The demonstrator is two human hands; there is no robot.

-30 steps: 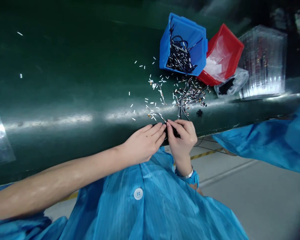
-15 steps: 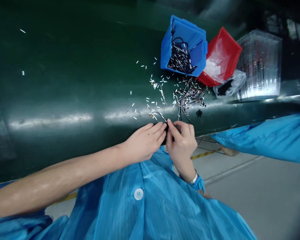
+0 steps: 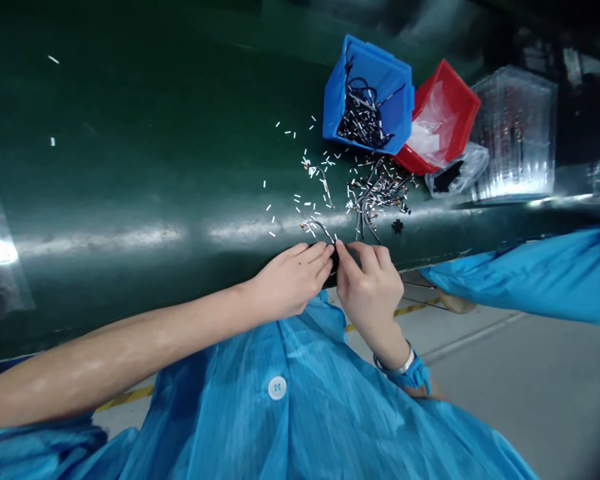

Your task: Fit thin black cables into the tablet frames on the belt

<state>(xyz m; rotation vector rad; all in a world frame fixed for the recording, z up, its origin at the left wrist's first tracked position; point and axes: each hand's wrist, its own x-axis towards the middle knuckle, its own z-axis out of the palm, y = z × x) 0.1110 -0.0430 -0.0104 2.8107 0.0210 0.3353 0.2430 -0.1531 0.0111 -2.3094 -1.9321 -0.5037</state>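
My left hand (image 3: pixel 296 280) lies palm down at the table's front edge, its fingers pressed together beside a black piece (image 3: pixel 335 261). What these fingers hold underneath is hidden. My right hand (image 3: pixel 373 287) faces it, with thumb and forefinger pinched at the end of a thin grey cable (image 3: pixel 324 228). That cable curves left to a small gold-coloured connector (image 3: pixel 303 227). Most of the black piece is covered by both hands. A short white tube (image 3: pixel 335 237) shows close to the pinching fingertips.
Short white tubes lie scattered around a pile of cables (image 3: pixel 380 193). Behind it stand a blue bin (image 3: pixel 400 107) of black cables, a red bin (image 3: pixel 460 123) with clear bags and a clear plastic box (image 3: pixel 540 133). Another person's blue sleeve (image 3: pixel 540 273) reaches in at right.
My right hand and wrist have shifted slightly right, fingertips still at the cable's end. The left hand has barely moved. A shiny clear sheet now shows at the left edge.
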